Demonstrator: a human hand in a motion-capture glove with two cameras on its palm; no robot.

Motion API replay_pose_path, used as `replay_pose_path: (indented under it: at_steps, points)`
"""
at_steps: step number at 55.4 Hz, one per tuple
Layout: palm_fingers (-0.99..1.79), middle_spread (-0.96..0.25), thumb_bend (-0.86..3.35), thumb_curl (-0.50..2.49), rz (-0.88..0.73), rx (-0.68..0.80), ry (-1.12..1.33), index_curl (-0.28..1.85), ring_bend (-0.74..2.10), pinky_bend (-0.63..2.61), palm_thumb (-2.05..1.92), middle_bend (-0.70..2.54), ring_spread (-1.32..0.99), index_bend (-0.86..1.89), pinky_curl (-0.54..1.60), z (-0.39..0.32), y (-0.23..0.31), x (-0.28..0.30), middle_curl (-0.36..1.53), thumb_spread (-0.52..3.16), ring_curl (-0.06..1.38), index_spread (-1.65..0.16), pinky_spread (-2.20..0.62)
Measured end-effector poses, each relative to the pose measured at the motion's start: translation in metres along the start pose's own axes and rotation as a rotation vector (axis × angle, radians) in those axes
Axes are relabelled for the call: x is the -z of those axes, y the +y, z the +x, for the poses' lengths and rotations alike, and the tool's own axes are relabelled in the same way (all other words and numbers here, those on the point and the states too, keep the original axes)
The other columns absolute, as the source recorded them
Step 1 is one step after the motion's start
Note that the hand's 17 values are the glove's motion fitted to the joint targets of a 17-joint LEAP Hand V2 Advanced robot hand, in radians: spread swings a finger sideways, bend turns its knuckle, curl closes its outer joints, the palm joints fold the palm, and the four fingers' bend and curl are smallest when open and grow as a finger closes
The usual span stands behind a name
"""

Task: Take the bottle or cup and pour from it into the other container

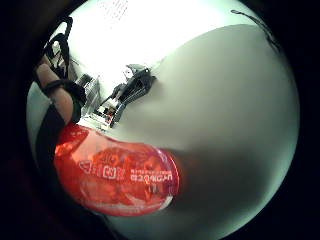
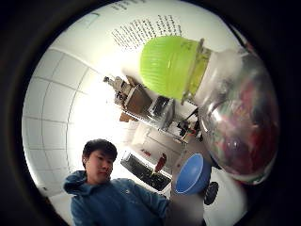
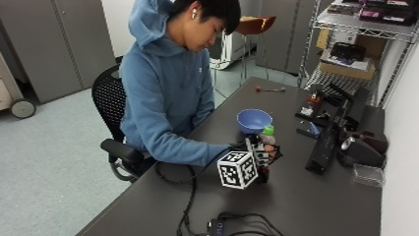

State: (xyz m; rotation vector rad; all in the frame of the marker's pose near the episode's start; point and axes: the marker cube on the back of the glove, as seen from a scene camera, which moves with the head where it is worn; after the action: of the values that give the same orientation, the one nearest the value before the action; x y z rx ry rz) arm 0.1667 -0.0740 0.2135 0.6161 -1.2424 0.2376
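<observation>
My right hand (image 3: 265,153) seems wrapped round the green-capped bottle (image 3: 266,137), held upright near the blue bowl (image 3: 253,120), ready for pouring.

The bottle (image 2: 235,117) has a lime-green ribbed cap (image 2: 171,66) and a clear body with a red label (image 1: 120,175) printed in white lettering. The bowl (image 3: 254,120) is blue, a lighter periwinkle in the outside view. The table (image 3: 288,206) is dark brown-grey and plain. The right hand (image 3: 265,155) wears a black glove. The person's sleeve (image 3: 170,147) and hood are a mid blue, without pattern. The chair (image 3: 108,98) is black with a dotted mesh back. Beside the table, the wire shelf (image 3: 347,49) is silver-grey, and the floor (image 3: 45,162) is pale grey.
</observation>
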Motion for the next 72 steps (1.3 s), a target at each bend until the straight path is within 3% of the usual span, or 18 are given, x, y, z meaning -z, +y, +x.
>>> replay_pose_path:
  at_steps: [12, 21, 55, 72]
  points:
    - [1.10, -0.07, -0.02, 0.63, -0.070, 0.003, 0.041, 0.25, 0.65, 0.47, 1.16, 0.43, -0.14, 0.12, 0.37, -0.012, -0.002, -0.008, 0.49, 0.23, 0.42, -0.14, -0.10]
    - [1.12, -0.08, -0.03, 0.66, -0.226, 0.043, 0.141, 0.27, 0.64, 0.46, 1.16, 0.42, -0.15, 0.12, 0.37, -0.041, -0.002, -0.020, 0.51, 0.16, 0.44, -0.13, -0.12]
    - [1.14, -0.09, -0.03, 0.71, -0.975, 0.262, 1.053, 0.31, 0.62, 0.46, 1.13, 0.41, -0.16, 0.13, 0.39, -0.136, 0.000, -0.094, 0.56, 0.07, 0.48, -0.13, -0.15]
    - [1.15, -0.10, -0.03, 0.72, -1.137, 0.459, 1.497, 0.32, 0.61, 0.45, 1.12, 0.41, -0.16, 0.12, 0.39, -0.147, 0.009, -0.122, 0.57, 0.05, 0.49, -0.13, -0.16]
